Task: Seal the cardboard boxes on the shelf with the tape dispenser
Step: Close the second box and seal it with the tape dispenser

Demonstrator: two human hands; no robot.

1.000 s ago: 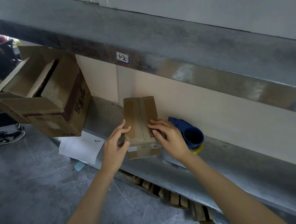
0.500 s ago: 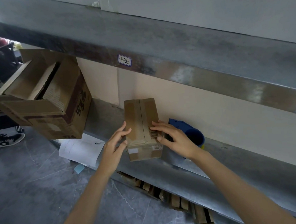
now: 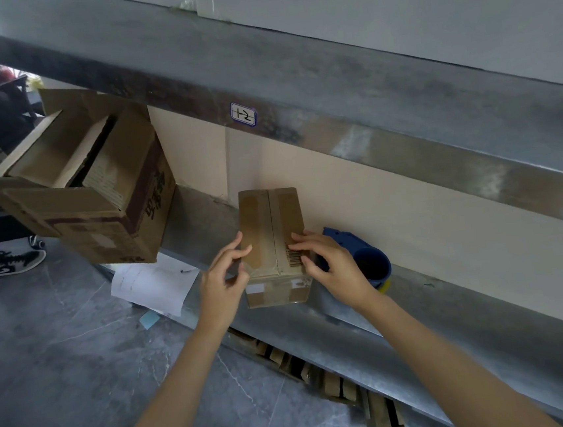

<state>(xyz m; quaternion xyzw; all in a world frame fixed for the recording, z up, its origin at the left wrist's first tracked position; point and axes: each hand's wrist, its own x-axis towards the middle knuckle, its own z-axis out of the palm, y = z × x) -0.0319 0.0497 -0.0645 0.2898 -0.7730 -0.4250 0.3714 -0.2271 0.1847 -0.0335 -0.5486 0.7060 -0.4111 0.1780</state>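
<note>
Head view: a small brown cardboard box (image 3: 273,245), flaps closed and old tape marks on top, stands on the grey metal shelf (image 3: 455,317), its long axis and centre seam running from 12 to 6 o'clock. The left hand (image 3: 223,281) is at the box's 9 o'clock side, half open, its fingertips touching the left top edge and clasping nothing. The right hand (image 3: 333,263) is at the box's 3 o'clock side, fingers nearly straight and laid flat over the barcode label, thumb by the near right corner; it holds nothing.

The blue plastic tape dispenser (image 3: 363,257) lies on the shelf just beside the box at its 3 o'clock, partly hidden by the right hand. That hand is far nearer to it than the left, so it looks the natural one to take it, with the left steadying the box.

A large open cardboard box (image 3: 100,203) hangs off the shelf end at 10 o'clock.
</note>
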